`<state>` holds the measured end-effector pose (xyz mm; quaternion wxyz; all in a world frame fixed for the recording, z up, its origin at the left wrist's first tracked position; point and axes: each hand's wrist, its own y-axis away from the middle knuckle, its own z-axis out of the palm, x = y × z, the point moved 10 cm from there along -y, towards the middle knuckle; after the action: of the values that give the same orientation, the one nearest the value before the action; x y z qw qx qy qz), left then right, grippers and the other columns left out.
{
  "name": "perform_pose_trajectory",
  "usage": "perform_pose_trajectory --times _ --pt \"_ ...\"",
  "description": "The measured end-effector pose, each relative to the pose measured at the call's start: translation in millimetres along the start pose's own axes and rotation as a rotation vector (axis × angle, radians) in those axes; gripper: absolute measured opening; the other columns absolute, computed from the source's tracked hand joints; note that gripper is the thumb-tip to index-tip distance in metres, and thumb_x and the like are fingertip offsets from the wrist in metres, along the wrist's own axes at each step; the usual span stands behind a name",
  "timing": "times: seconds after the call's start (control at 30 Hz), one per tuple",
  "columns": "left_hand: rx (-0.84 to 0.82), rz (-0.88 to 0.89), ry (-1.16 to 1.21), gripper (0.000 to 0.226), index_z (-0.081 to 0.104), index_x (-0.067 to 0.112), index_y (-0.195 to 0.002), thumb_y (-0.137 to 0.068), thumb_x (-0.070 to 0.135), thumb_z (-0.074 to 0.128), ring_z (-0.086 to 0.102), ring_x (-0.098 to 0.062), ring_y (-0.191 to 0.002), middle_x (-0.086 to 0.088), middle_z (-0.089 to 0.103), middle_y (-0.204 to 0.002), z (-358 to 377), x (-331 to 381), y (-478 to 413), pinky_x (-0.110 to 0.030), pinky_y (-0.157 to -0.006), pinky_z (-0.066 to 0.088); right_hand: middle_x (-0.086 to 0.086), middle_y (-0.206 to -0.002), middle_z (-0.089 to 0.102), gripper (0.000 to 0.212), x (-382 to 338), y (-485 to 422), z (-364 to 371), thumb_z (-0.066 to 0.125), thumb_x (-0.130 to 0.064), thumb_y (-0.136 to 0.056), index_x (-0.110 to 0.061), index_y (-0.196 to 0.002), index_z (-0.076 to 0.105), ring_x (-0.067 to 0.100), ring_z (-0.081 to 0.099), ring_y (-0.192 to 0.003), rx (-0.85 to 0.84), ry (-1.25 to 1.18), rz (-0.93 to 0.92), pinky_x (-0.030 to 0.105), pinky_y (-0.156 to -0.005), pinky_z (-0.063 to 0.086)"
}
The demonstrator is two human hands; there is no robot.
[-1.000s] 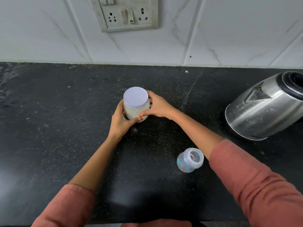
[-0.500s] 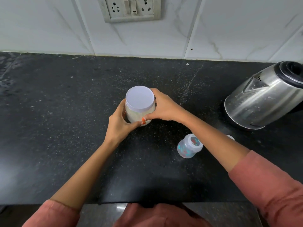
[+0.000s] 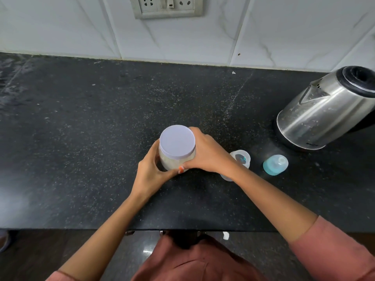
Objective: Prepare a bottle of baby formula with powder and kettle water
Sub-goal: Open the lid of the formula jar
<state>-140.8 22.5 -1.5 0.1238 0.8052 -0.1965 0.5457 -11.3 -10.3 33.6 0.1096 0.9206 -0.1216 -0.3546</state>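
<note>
- You're standing at a black speckled countertop (image 3: 81,159), white marble-look wall tiles (image 3: 263,27) rising behind it and a switch-and-socket plate (image 3: 166,6) set into them right at the top edge of view.
- Biggest thing on the counter: the steel kettle (image 3: 324,110), well to the right of the powder jar (image 3: 172,161) and back toward the wall, black rim at its top, sitting on a dark base.
- The jar is your landmark, just right of the middle of the counter, upright, pale powder showing through its clear wall, its flat white lid (image 3: 177,143) on top and facing you.
- Your left hand (image 3: 150,173) is wrapped around the jar's left and near side, fingers curled onto the wall below the lid.
- Your right hand (image 3: 205,154) clasps the jar from the right, fingers up at the lid's rim, thumb with an orange-painted nail pressed on the near wall.
- Whether the jar's bottom touches the counter, you can't tell; your hands cover it.
- Just right of the jar, partly behind your right wrist, the clear baby bottle (image 3: 241,158) stands open-mouthed.
- Further right of the jar, between bottle and kettle, the blue teat cap (image 3: 275,164) lies on the counter, apart from both.
- Your pink sleeves (image 3: 332,252) fill the lower corners.
</note>
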Motion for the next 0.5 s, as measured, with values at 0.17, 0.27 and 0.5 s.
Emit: perform_pose_trajectory --times 0.17,0.27,0.5 --pt "-0.001 -0.002 0.0 0.088 0.032 0.037 -0.126 -0.059 0.017 0.085 0.049 -0.002 -0.109 0.015 0.051 -0.117 2.8 -6.7 11.0 0.003 -0.081 0.034 0.011 -0.133 0.046 0.094 -0.3 8.4 11.6 0.082 -0.028 -0.064 -0.015 -0.136 0.024 0.027 0.042 -0.121 -0.016 0.088 0.003 0.038 -0.092 0.043" --pt "-0.008 -0.002 -0.003 0.088 0.033 0.035 -0.128 -0.059 0.017 0.085 0.047 0.003 -0.11 0.017 0.05 -0.118 3.8 -9.5 13.8 0.003 -0.084 0.033 0.011 -0.134 0.045 0.094 -1.0 10.7 14.9 0.082 -0.029 -0.063 -0.015 -0.136 0.023 0.027 0.042 -0.121 -0.022 0.111 0.008 0.038 -0.093 0.043" --pt "-0.029 0.001 0.02 0.091 0.034 0.025 -0.133 -0.059 0.016 0.085 0.043 0.005 -0.113 0.011 0.048 -0.126 7.4 -15.5 15.0 0.002 -0.087 0.032 0.007 -0.141 0.038 0.102 -3.0 14.8 18.6 0.082 -0.031 -0.063 -0.017 -0.14 0.016 0.028 0.038 -0.128 -0.044 0.151 0.027 0.045 -0.098 0.042"
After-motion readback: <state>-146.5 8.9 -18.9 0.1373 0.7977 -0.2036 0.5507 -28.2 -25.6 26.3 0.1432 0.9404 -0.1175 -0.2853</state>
